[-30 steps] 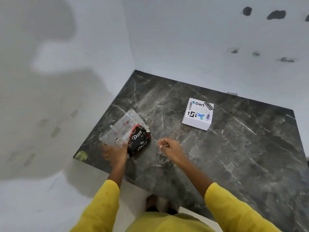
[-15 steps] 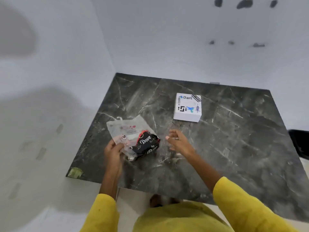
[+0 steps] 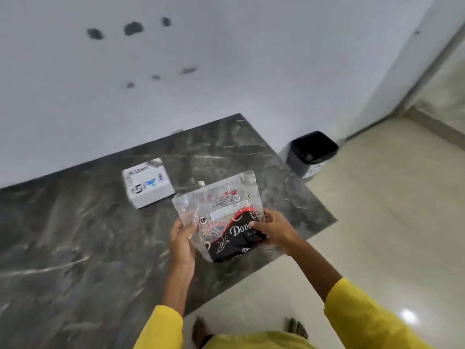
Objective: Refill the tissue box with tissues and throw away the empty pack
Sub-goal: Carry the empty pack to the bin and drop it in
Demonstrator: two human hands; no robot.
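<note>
A clear and black plastic tissue pack (image 3: 221,217) printed "Dove" hangs above the right part of the dark marble table (image 3: 75,248), flat and limp. My left hand (image 3: 182,244) grips its left edge and my right hand (image 3: 275,231) grips its right side. The white tissue box (image 3: 148,186) with a coloured print stands on the table behind and to the left of the pack, apart from both hands.
A black waste bin (image 3: 310,152) stands on the pale floor past the table's far right corner, against the white wall. Shiny tiled floor (image 3: 377,222) lies to the right of the table. My bare feet show at the bottom edge.
The pack has come off the table into both hands; my right hand, free before, now grips it. The view has swung right, bringing the bin and floor into sight.
</note>
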